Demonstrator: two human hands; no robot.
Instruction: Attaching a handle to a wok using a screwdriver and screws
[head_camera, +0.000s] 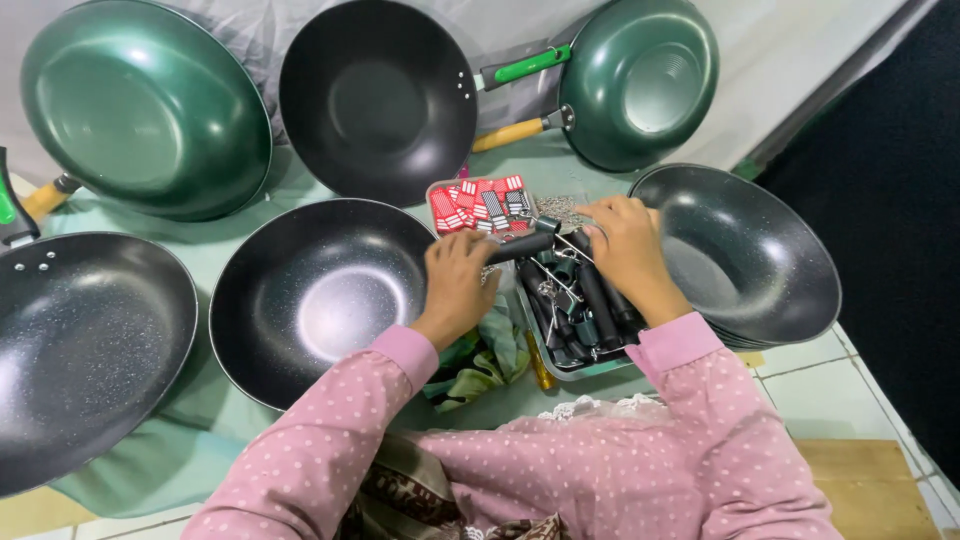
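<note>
Left hand (458, 283) closed around a black pan handle (522, 246), held level just above the tray (560, 362), metal collar end pointing right. Right hand (628, 248) over the far end of the tray, fingers curled down among the parts; whether grasping a screw or merely touching cannot be told. Tray lying between two pans, holding more black handles (598, 300) and loose metal fittings. Small box of red-and-white packets (478, 206) just behind the tray.

Progress, judged from layout: fitting of handles part done. Green pan top right (640, 80) with green handle attached; black pan at left edge (85, 350) with handle stub and rivets showing; wooden handles on two further pans. Black pan in front (318, 298) handleless as far as visible. Stack of black pans at right (745, 255) also bare. Several handles unused in tray, so a good share of the work left.
</note>
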